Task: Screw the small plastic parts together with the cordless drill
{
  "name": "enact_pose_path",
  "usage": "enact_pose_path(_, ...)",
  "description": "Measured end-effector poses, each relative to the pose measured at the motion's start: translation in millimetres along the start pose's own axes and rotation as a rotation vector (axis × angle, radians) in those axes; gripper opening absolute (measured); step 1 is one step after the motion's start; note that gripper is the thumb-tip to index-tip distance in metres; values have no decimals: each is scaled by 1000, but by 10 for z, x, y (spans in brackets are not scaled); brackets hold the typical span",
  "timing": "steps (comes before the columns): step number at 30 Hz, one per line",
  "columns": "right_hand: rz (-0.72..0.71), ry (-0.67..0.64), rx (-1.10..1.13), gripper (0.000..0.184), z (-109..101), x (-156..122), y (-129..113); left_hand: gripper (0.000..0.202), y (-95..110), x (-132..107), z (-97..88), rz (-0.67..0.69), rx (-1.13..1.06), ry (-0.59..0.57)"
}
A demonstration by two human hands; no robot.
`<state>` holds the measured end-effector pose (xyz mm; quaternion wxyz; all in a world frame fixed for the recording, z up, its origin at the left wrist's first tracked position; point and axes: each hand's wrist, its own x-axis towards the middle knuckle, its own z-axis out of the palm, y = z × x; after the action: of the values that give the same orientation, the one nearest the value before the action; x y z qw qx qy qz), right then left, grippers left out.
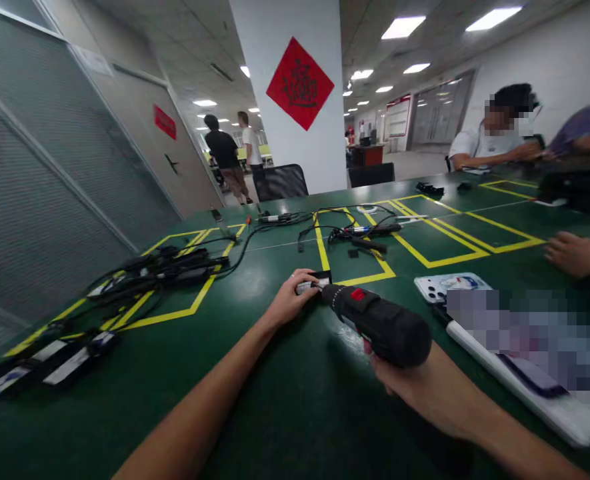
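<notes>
Ahead of the black pistol-shaped drill (381, 323) gripped by the right hand (405, 379), a black-and-white block (323, 275) held by the left hand (296, 293) could be scratched through slippage.

A broad, glossy dark-green tabletop (255, 273) carried everything, its surface marked out in rectangles of bright yellow tape (319, 240). Across the left-hand outlines sprawled a thick tangle of black cables (179, 273), with slim black pieces bearing white labels (12, 381) lying near it, while a smaller heap of black wires and rods (367, 231) lay over the middle outline. A small black-and-white block (319, 279) sat just beside that outline's near left corner, and to the right lay a white phone with dark camera lenses (449, 284) and a long white bar (489, 360).
</notes>
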<state>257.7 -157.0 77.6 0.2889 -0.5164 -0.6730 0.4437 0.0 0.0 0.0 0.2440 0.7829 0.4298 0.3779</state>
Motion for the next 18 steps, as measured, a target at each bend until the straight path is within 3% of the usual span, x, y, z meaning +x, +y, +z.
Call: enact_pose_path(18, -67, -34, -21, 18, 30, 17, 123, 19, 66, -29, -33, -10, -10, -2)
